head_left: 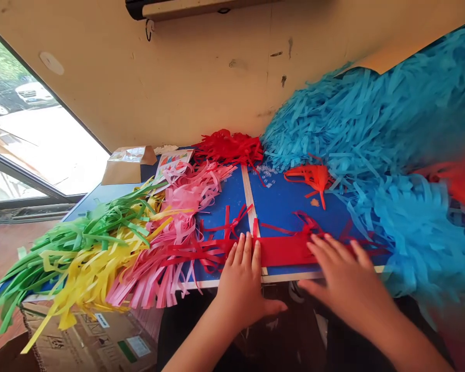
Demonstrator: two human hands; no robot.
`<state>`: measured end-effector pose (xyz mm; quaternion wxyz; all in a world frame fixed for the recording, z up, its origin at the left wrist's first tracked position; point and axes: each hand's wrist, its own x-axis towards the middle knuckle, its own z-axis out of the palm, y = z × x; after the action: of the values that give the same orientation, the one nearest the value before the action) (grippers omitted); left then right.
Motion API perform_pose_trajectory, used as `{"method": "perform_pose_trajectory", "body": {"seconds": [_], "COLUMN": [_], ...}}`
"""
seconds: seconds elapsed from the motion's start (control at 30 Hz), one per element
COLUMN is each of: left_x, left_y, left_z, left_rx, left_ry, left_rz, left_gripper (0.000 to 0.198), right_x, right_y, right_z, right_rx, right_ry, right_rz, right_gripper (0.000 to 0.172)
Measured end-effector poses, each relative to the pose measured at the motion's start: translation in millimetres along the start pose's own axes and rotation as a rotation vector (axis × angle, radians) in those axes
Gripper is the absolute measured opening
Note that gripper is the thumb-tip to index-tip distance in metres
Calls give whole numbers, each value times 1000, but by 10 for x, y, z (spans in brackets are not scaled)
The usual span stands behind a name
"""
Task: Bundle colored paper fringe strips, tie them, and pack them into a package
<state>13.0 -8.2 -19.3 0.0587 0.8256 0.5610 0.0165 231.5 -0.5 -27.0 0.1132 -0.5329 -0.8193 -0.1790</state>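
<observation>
A red tissue paper tassel (284,251) lies stretched along the front edge of the blue table (232,191), its cut strips fanning out at both ends. My left hand (243,279) rests flat on the left part of its solid red band, fingers straight and thumb out to the side. Over the right part lies my right hand (343,274), its fingers spread and touching the paper. Neither hand grips anything. Pink tassels (182,206) are just left of my left hand, and light blue tassels (418,227) lie to the right of my right hand.
Yellow tassels (104,263) and green tassels (93,227) hang over the table's left edge. At the back are a red tassel pile (230,147), an orange tassel (312,177), small clear pieces (269,175) and a brown paper box (126,165). Below stands a cardboard box (85,343).
</observation>
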Motion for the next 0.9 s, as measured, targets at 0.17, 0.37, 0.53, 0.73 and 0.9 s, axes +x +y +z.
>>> {"method": "perform_pose_trajectory", "body": {"seconds": [0.17,0.37,0.53,0.73,0.9], "left_x": [3,24,31,4,-58], "left_y": [16,14,-53,-8,8], "left_z": [-19,-19,40,5,-13], "left_rx": [-19,47,220,157,139], "left_ry": [15,-14,62,35,42], "left_rz": [-5,5,65,21,-13], "left_gripper": [113,108,63,89,92], "right_x": [-104,119,377,217,87], "right_y": [648,-10,-721,-444,-290], "right_z": [-371,-474,-80,109,106], "right_rx": [-214,195,332,207,92], "right_ry": [145,413,1,-93,-1], "right_rz": [328,-94,-290,-145,-98], "right_gripper": [44,75,95,91,88]}}
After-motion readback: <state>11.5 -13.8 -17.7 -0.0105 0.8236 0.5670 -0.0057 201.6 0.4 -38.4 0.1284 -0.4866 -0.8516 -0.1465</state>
